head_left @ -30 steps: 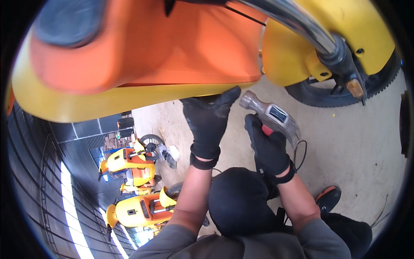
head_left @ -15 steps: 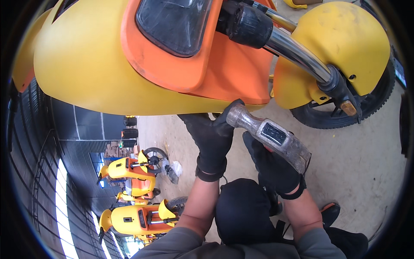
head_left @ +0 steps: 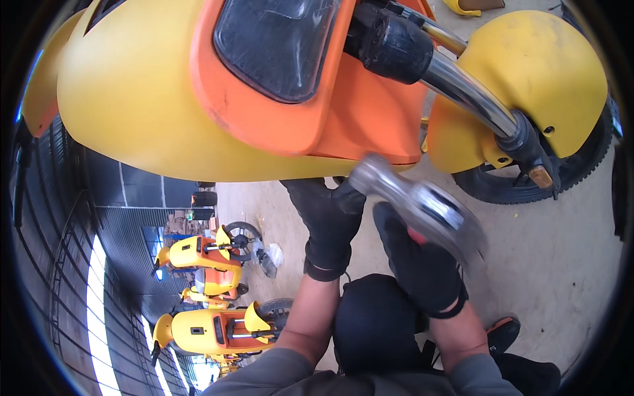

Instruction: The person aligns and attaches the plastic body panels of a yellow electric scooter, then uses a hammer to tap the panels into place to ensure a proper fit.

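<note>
A hammer (head_left: 429, 208) is gripped in my black-gloved right hand (head_left: 426, 270); its metal head, smeared by motion, reaches up to the lower edge of a scooter's yellow body panel (head_left: 152, 125). My left hand (head_left: 327, 214), gloved in black too, is raised to that same edge, with its thumb close beside the hammer's striking face. The left fingers curl in under the panel, and what they hold there is hidden. Above the hands sit the scooter's orange front trim (head_left: 370, 112) and dark headlight lens (head_left: 274, 49).
At the right are the scooter's chrome fork tube (head_left: 472, 92), yellow front fender (head_left: 528, 72) and black tyre (head_left: 515, 191). More yellow scooters (head_left: 198, 330) stand at the lower left, near a clear plastic bag (head_left: 274, 254) on the concrete floor (head_left: 541, 264). A corrugated wall (head_left: 125, 231) lies beyond.
The hammer was sharp before and is now blurred by motion, its head slightly higher against the panel. The scooter has shifted a little right and down in view. My left hand keeps its place at the panel edge.
</note>
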